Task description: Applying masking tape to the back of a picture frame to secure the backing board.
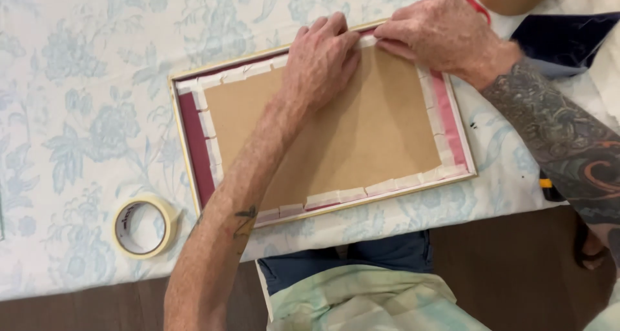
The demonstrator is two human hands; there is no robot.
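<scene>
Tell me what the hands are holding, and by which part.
Nothing is lifted. Both hands, left and right, press fingertips on the tape at the frame's far edge.

A pale cloth printed with blue flowers (pixel 77 111) is covering the counter, its edge hanging above a dark brown wooden floor (pixel 516 273).

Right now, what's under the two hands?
The left hand and right hand press on the frame's top edge, over brown board and tape strips. The tape directly beneath them is hidden.
</scene>
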